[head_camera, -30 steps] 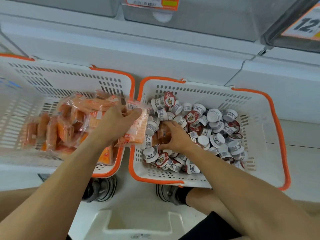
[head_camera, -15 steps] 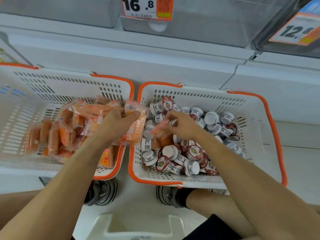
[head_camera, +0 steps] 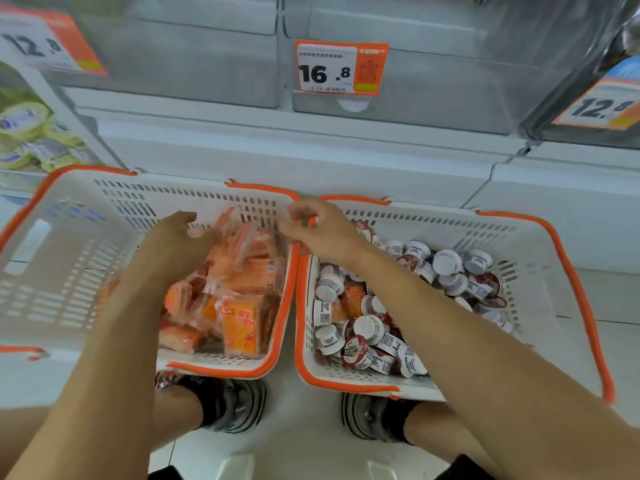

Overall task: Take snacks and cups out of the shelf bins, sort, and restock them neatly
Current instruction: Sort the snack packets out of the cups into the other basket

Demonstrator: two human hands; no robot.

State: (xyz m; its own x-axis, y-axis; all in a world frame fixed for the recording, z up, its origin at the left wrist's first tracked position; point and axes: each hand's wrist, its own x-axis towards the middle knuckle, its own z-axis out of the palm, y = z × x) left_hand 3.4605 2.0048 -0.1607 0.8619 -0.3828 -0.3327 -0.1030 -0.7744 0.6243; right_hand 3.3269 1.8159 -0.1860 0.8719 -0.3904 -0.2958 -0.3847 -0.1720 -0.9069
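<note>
Left hand [head_camera: 180, 233]: fingers loosely spread, resting on blurred orange snack packets [head_camera: 239, 271] in left basket [head_camera: 69, 202].
Right hand [head_camera: 322, 230]: fingers relaxed, holding nothing, above both baskets' adjoining rims.

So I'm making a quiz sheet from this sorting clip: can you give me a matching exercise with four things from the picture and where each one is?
Things:
1. orange snack packets
2. small white cups
3. 16.8 price tag
4. right hand

Places:
A. on the front of a clear shelf bin
B. piled in the left basket
C. over the rims where the two baskets meet
D. piled in the right basket

Pairs: 1-B, 2-D, 3-A, 4-C
</note>
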